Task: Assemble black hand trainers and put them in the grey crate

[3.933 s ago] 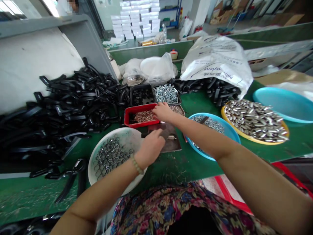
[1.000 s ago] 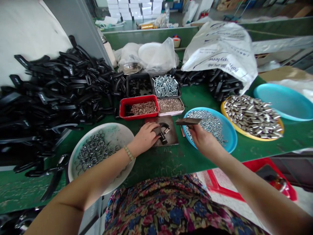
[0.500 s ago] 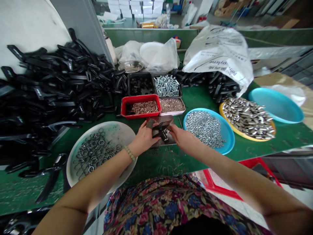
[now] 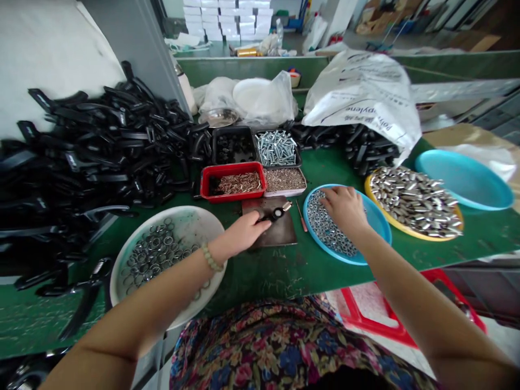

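Observation:
My left hand (image 4: 242,233) is closed on a small black part with a silver bolt (image 4: 276,213), holding it down on a dark metal plate (image 4: 280,232) on the green table. My right hand (image 4: 344,207) reaches into a blue bowl (image 4: 384,222) of small silver nuts, fingers curled down into them; I cannot see what they pinch. A red tray (image 4: 233,184) of coppery pins and a tray of small silvery bits (image 4: 284,180) sit just behind the plate. A white bowl (image 4: 190,222) of metal rings lies to the left.
A large heap of black plastic handles (image 4: 93,157) fills the left side. A yellow dish (image 4: 414,199) of metal sleeves and a blue basin (image 4: 467,179) stand at right. A white sack (image 4: 365,92) covers more handles. Trays of screws (image 4: 277,147) and black parts (image 4: 235,146) stand behind.
My right hand has left the part on the plate and moved right into the blue bowl of nuts. My left hand stays on the black part.

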